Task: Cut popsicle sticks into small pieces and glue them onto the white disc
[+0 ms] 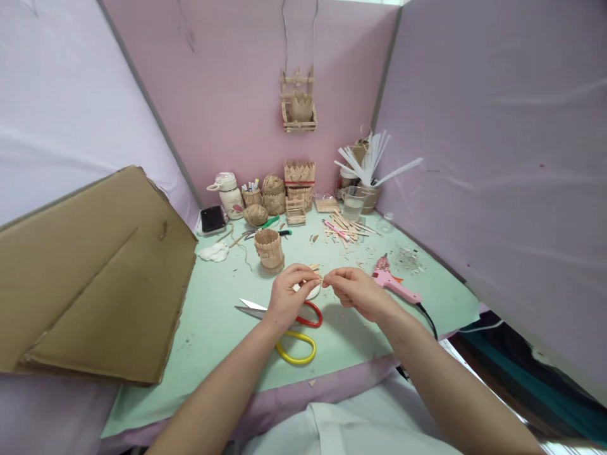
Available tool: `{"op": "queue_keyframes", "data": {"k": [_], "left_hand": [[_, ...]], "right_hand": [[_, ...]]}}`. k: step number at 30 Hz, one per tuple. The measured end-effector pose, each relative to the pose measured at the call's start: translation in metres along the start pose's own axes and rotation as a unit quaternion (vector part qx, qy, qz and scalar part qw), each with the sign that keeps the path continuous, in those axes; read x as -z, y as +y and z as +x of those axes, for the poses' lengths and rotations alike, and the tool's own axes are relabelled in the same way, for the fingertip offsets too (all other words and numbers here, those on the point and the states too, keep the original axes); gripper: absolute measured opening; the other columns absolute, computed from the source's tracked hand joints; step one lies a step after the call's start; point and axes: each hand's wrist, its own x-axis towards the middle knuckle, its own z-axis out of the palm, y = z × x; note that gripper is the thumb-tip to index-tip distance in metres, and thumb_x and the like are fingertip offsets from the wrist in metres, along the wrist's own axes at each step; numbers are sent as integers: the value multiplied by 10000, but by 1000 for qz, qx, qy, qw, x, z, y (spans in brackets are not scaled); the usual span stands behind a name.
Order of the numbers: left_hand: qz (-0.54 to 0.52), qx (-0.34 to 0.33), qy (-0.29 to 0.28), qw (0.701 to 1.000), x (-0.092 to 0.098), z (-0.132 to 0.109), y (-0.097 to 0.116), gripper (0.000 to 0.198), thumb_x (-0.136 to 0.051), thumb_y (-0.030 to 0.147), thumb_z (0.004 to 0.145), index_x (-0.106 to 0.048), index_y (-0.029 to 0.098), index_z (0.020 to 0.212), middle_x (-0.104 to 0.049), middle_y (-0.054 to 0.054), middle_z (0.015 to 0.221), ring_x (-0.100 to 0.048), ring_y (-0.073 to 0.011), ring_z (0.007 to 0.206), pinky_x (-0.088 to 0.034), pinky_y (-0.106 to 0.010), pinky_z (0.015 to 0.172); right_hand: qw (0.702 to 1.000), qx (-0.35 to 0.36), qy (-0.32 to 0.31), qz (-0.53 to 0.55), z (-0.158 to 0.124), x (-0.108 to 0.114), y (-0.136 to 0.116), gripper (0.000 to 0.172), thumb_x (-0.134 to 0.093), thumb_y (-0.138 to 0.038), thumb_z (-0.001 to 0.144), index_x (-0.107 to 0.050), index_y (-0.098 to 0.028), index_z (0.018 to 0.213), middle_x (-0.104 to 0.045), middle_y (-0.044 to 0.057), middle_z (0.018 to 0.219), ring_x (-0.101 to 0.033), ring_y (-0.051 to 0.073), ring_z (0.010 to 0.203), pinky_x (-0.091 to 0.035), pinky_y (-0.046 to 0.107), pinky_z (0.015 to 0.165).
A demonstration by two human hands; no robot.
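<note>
My left hand [288,292] is closed in a pinch above the middle of the table. Just right of it, my right hand [353,291] is pinched too, its fingertips almost meeting the left ones. Something tiny and tan is at the fingertips, too small to name. A white round object [313,292] lies beneath, partly hidden by my left hand. Large scissors [296,361] with one red and one yellow handle lie open under my left wrist. Beyond my left hand stands a small wooden-stick cup [269,251].
A pink glue gun [397,287] with a black cord lies to the right. Loose wooden sticks [348,227] and a clear cup [353,203] are behind. A large cardboard sheet [104,278] leans at left. Twine, a bottle [229,196] and a phone [213,219] line the back.
</note>
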Motion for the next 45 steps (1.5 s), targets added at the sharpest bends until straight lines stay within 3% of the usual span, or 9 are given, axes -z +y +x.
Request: {"op": "queue_keyframes", "data": {"k": [3, 6, 11, 15, 21, 27, 35, 42, 45], "left_hand": [[-5, 12, -2, 1000, -1, 0, -1, 97, -625, 210, 748, -715, 216, 783, -643, -47, 862, -583, -158, 847, -454, -275, 768], [-50, 82, -2, 995, -1, 2, -3, 180, -617, 238, 744, -704, 217, 900, -656, -57, 958, -586, -170, 878, -463, -271, 737], [-154, 232, -20, 960, -3, 3, -8, 267, -619, 399, 727, -693, 154, 805, -666, -57, 786, -550, -125, 662, -437, -240, 612], [-220, 273, -29, 936, -6, 1, -12, 293, -689, 412, 662, -681, 143, 776, -644, -45, 740, -537, -111, 660, -421, -225, 607], [-229, 278, -21, 933, -7, 0, -16, 277, -730, 387, 612, -673, 145, 735, -636, -32, 709, -531, -102, 629, -418, -225, 590], [-188, 241, 5, 952, -2, 4, -11, 222, -722, 342, 620, -677, 139, 701, -612, -8, 613, -515, -99, 581, -408, -226, 566], [-161, 197, 18, 967, 4, 6, -10, 181, -689, 321, 659, -693, 149, 717, -635, -14, 668, -546, -122, 641, -425, -239, 609], [-145, 243, 23, 959, 4, 8, -18, 278, -650, 395, 685, -709, 137, 772, -660, -53, 691, -556, -139, 648, -427, -246, 586], [-121, 220, 78, 965, 7, 10, -18, 300, -584, 407, 740, -699, 142, 821, -666, -71, 781, -565, -146, 697, -428, -237, 580]], "right_hand": [[999, 28, 26, -26, -2, -1, 2, 255, -478, -402, 786, -576, -177, 717, -259, -96, 464, -217, 68, 395, -225, 203, 371], [989, 80, 90, -80, -5, -2, 5, 260, -471, -399, 809, -584, -178, 732, -381, -62, 516, -323, 82, 449, -284, 212, 436], [950, 176, 165, -197, -9, -6, 13, 230, -473, -362, 842, -617, -192, 783, -533, -11, 616, -453, 124, 583, -330, 241, 585], [925, 216, 173, -261, -9, -11, 15, 232, -443, -332, 874, -627, -198, 828, -603, 23, 702, -510, 143, 634, -344, 252, 629], [913, 222, 161, -301, -10, -13, 15, 251, -411, -328, 897, -623, -199, 858, -627, 39, 750, -536, 150, 654, -352, 257, 629], [929, 199, 141, -279, -9, -9, 13, 235, -441, -343, 880, -614, -192, 831, -591, 6, 667, -499, 130, 599, -346, 239, 584], [949, 177, 120, -231, 5, -13, -1, 177, -504, -319, 829, -627, -191, 831, -493, -54, 540, -425, 97, 504, -313, 208, 500], [950, 155, 141, -230, 16, -15, 0, 181, -493, -307, 814, -623, -186, 780, -539, -35, 570, -437, 100, 512, -324, 212, 523], [949, 142, 147, -239, 19, -13, 5, 197, -479, -313, 813, -624, -182, 788, -564, -23, 590, -454, 109, 520, -332, 219, 532]]}}
